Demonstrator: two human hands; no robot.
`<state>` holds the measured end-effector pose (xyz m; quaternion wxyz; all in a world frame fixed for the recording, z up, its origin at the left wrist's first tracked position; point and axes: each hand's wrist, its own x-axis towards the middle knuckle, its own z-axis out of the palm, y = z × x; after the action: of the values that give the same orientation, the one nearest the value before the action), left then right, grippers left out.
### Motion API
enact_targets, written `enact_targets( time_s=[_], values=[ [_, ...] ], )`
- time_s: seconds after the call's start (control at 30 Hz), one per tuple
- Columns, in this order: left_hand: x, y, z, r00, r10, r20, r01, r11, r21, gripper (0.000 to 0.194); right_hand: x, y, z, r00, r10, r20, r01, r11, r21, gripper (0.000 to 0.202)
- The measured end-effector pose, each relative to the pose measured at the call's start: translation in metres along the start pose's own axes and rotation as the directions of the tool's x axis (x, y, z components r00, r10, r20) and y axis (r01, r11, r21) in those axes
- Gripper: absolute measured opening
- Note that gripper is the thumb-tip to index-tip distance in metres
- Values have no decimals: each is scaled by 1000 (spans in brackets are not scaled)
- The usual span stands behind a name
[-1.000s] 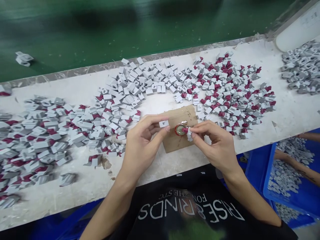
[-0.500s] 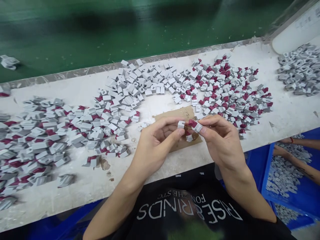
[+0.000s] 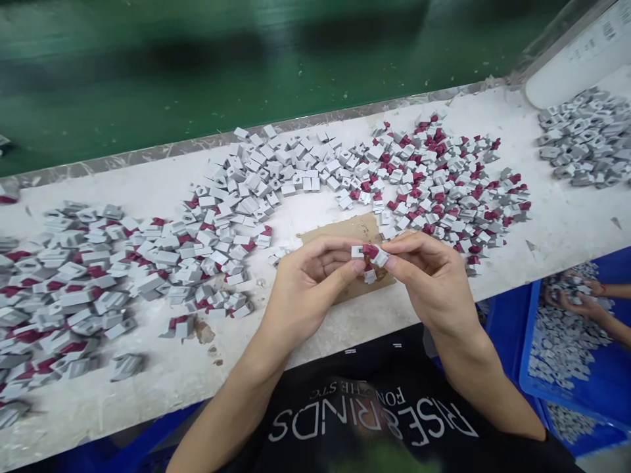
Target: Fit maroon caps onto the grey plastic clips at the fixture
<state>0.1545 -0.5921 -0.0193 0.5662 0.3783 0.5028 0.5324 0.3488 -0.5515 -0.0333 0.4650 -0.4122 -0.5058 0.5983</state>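
Between thumb and fingers, my left hand (image 3: 315, 282) pinches a small white-grey plastic block (image 3: 357, 251). My right hand (image 3: 431, 272) pinches a grey and maroon plastic piece (image 3: 377, 255), its maroon end touching the side of the white block. Whether the two are joined I cannot tell. Under my hands lies a brown cardboard piece (image 3: 345, 229), and another small grey and maroon piece (image 3: 369, 276) shows just below the fingers.
Loose white blocks (image 3: 296, 161) lie behind my hands. Grey and maroon pieces are heaped at right (image 3: 444, 177) and left (image 3: 73, 282). Grey parts (image 3: 586, 138) lie far right near a white roll (image 3: 576, 59). Another person's hands (image 3: 576, 295) hold parts over a blue bin (image 3: 530, 368).
The maroon end of the right-hand piece has come against the left-hand block; a gap separated them before. The other person's hands have gathered parts from the blue bin.
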Motion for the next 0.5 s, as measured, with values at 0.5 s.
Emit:
enact_targets(
  time_s=[0.5],
  values=[
    [39, 42, -24, 959, 44, 280, -147, 921, 360, 11, 30, -15, -11, 980, 9, 197, 23, 987, -159, 15]
  ],
)
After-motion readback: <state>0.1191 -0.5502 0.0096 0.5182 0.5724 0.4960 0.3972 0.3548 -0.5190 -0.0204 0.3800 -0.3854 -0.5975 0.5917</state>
